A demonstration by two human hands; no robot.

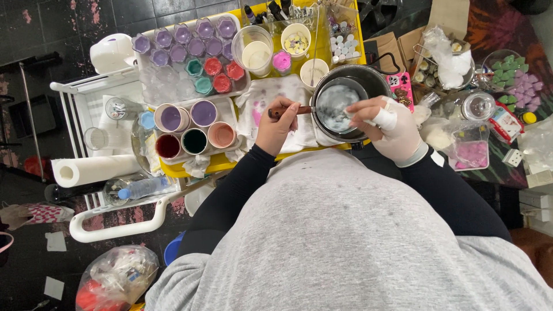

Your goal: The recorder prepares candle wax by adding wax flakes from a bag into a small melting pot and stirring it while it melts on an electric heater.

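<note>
I find my left hand (279, 125) clamped round the wooden handle (288, 110) of a small metal melting pot (341, 103), which sits at the near edge of the yellow table (216, 163), just inside a larger dark pot (368, 80). My right hand (391, 128), in a pale glove with a white wrap on one finger, rests on the small pot's near rim; I cannot tell whether it grips anything. The two hands are near each other, one each side of the pot.

Handling, as I judge it: the pot holds a pale, milky liquid, so it will be moderately heavy and prone to slop. The metal wall is stiff and likely hot; the wooden handle is the proper place to take hold, kept level.

Packages and containers noted:
- A white tray (190, 55) at the far left of the table carries small round cups, purple at the far end, red and teal nearer.
- Five larger cups (196, 128) near the left edge hold lilac, dark red, dark green and pink fill.
- A clear measuring cup (255, 50) of cream liquid stands beyond the pot, beside a small pink-filled jar (281, 61).
- A paper towel roll (92, 170) lies off the left edge on a white trolley.
- A red and white flat packet (506, 122) lies at the right, near a clear tub of pink pieces (471, 154).
</note>
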